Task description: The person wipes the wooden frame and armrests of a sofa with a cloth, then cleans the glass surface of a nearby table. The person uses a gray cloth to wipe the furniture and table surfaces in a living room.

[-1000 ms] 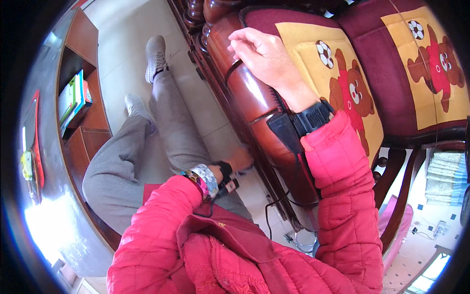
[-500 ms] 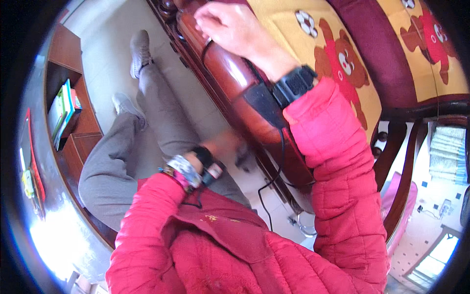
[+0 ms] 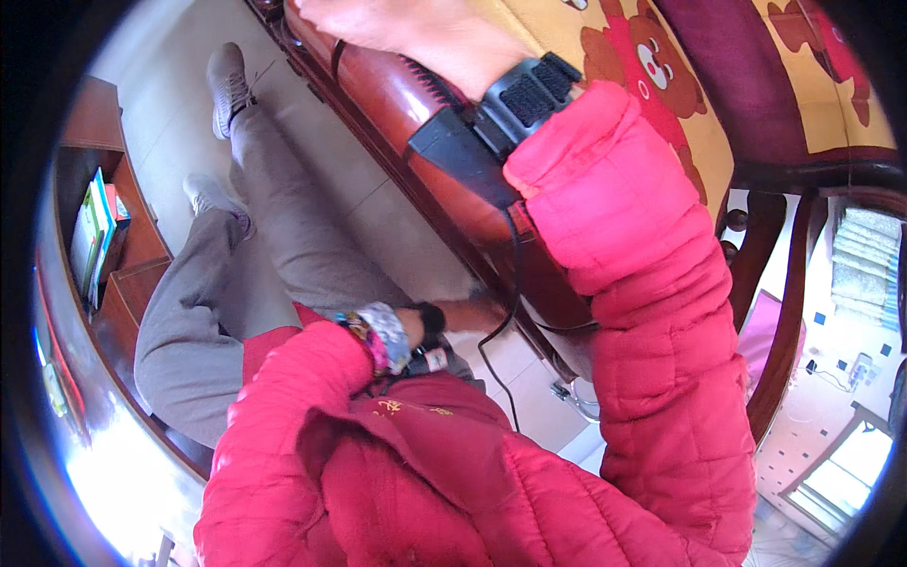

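Over the polished reddish-brown wooden armrest (image 3: 378, 90) reaches my right hand (image 3: 406, 26); its fingers run off the top edge, so their grip is hidden. Beneath that wrist shows a dark ridged strip (image 3: 427, 83). A black watch-like device (image 3: 529, 99) is strapped to the wrist, with a black box (image 3: 460, 156) and a cable beside it. Low by the armrest's near end is my left hand (image 3: 472, 315), blurred, its fingers not clear. Around the left wrist are a black band (image 3: 432, 321) and a patterned cuff (image 3: 383, 335).
A yellow seat cover with bears (image 3: 652, 66) lies right of the armrest. A black cable (image 3: 487, 354) hangs near my lap. Left stand a wooden cabinet (image 3: 132, 189) with folders (image 3: 94, 231) and a glossy table (image 3: 113, 416). Grey-trousered legs (image 3: 293, 213) stretch forward over pale floor tiles.
My right hand has moved up and left, partly out of view. My left hand has shifted slightly right and down. The whole view has shifted a little.
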Action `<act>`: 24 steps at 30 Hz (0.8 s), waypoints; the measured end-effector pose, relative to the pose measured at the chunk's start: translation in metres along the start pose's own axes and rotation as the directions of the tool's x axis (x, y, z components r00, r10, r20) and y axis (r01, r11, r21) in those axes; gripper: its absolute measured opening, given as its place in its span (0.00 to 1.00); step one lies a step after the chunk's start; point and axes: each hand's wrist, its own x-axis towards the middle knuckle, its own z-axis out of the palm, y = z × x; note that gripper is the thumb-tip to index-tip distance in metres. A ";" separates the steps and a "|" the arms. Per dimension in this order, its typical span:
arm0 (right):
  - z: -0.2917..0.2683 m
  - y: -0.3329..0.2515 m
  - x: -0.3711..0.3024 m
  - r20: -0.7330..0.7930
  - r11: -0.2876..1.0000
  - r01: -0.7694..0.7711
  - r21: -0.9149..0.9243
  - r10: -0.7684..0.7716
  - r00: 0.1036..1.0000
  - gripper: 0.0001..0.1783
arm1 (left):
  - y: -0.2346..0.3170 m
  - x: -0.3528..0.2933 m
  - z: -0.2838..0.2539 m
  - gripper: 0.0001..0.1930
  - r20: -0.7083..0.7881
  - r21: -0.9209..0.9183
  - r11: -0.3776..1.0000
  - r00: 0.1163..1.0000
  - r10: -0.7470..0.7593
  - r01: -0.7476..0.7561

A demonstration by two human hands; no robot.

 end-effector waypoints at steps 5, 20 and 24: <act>0.004 0.001 0.001 -0.018 1.000 -0.005 -0.006 0.005 1.000 0.08 | -0.012 0.042 0.064 0.16 0.113 0.397 0.879 0.964 0.240 -0.265; -0.004 0.003 0.003 0.204 0.975 -0.212 0.073 0.194 0.960 0.10 | 0.006 0.027 -0.003 0.11 0.234 0.248 0.922 0.942 0.240 -0.296; -0.006 0.000 0.003 0.238 0.945 -0.297 0.135 0.260 0.936 0.10 | 0.025 -0.024 -0.073 0.12 -0.018 0.469 0.877 0.992 0.123 -0.101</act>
